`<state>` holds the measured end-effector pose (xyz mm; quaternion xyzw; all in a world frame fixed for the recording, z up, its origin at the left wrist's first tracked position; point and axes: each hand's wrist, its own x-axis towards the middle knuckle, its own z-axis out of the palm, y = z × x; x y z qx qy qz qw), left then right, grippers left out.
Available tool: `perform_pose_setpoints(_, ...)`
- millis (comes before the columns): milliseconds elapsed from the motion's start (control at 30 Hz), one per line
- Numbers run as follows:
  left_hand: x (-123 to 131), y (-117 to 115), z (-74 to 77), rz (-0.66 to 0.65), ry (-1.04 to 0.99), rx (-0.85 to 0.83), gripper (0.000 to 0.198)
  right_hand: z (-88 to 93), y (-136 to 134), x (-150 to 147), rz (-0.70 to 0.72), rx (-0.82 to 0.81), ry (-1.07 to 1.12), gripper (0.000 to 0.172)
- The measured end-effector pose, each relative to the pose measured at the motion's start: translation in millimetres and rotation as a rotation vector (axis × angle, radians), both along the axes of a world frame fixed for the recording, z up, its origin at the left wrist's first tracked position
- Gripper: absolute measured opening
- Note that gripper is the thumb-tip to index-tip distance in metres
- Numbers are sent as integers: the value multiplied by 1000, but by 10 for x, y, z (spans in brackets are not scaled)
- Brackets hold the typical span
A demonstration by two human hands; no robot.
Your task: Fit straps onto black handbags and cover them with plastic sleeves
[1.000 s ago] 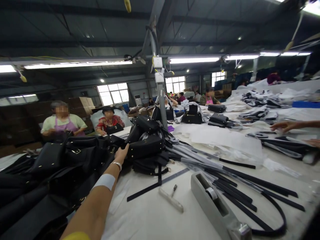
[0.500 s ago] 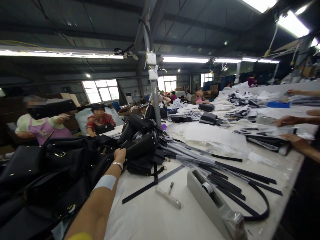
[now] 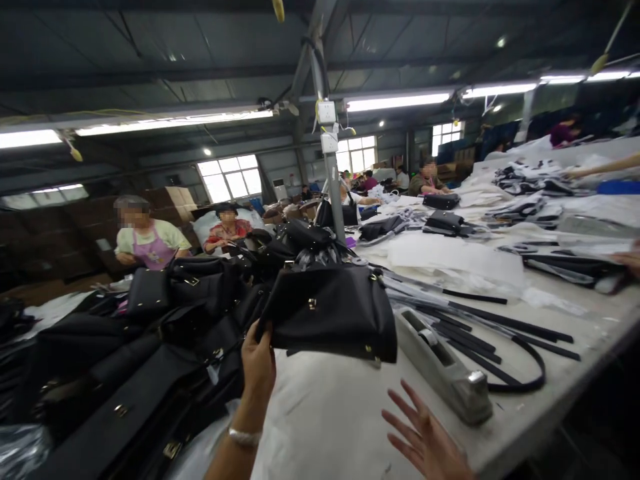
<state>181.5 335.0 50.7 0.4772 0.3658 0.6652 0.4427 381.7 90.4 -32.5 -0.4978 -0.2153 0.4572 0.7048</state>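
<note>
A black handbag (image 3: 340, 313) with gold-coloured metal fittings is held up over the white table (image 3: 320, 413). My left hand (image 3: 259, 360) grips its left end, thumb on the near side. Below and to the right of the bag, my right hand (image 3: 423, 433) is open with its fingers spread, touching nothing. A grey tape dispenser (image 3: 450, 373) stands close behind that hand. To the left of my left hand lies a large heap of black handbags (image 3: 125, 373), several with gold-coloured clasps.
Black straps (image 3: 480, 340) fan out on the table's right part. A metal post (image 3: 334, 187) with sockets rises behind the heap. Co-workers sit or stand beyond, one in a pink apron (image 3: 151, 250). Another person's hand (image 3: 631, 259) shows at the right edge.
My left hand has lifted the handbag off the heap and brought it nearer, over the table. My right hand has come into view from below. The view has swung left.
</note>
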Motion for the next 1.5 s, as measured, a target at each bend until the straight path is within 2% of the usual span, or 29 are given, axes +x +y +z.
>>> perform_pose_setpoints(67,-110,-374,-199,-38,9,-19,43,177,-57,60,64,82,222,88)
perform_pose_setpoints(133,-235,-674,-388,-74,58,-46,40,318,-197,101,166,64,300,83)
perform_pose_setpoints(200,-364,-889,-529,-122,123,-67,39,402,-370,99,183,21,267,74)
perform_pose_setpoints(267,-476,-1028,-603,-201,190,-73,39,438,-512,56,135,19,166,61)
perform_pose_setpoints(367,-599,-1143,-611,-291,257,-59,40,448,-606,-10,117,63,-48,61)
perform_pose_setpoints(533,-753,-1289,-524,-303,198,-20,39,413,-501,138,72,117,-422,54)
perform_pose_setpoints(667,-854,-1451,-501,-342,216,-56,41,362,-334,360,-111,126,-491,58)
perform_pose_setpoints(700,-867,-1490,-510,-350,252,-88,40,344,-302,389,-118,122,-508,61)
perform_pose_setpoints(833,-847,-1598,-579,-376,367,-124,32,234,-258,364,2,95,-510,69)
perform_pose_setpoints(967,-825,-1620,-587,-337,410,-56,29,133,-335,297,3,76,-474,68)
perform_pose_setpoints(1133,-976,-1510,-410,-127,445,-20,14,169,-466,325,-62,115,-422,72)
perform_pose_setpoints(1233,-1007,-1257,-176,44,379,78,14,144,-494,335,-188,56,-468,64)
perform_pose_setpoints(1300,-911,-992,47,69,386,174,19,57,-493,341,-274,-61,-497,62)
perform_pose_setpoints(1400,-568,-575,409,-153,557,236,28,-112,-501,362,-296,-230,-514,61)
perform_pose_setpoints(1500,-122,-376,672,-402,679,257,27,-166,-535,431,-315,-291,-574,57)
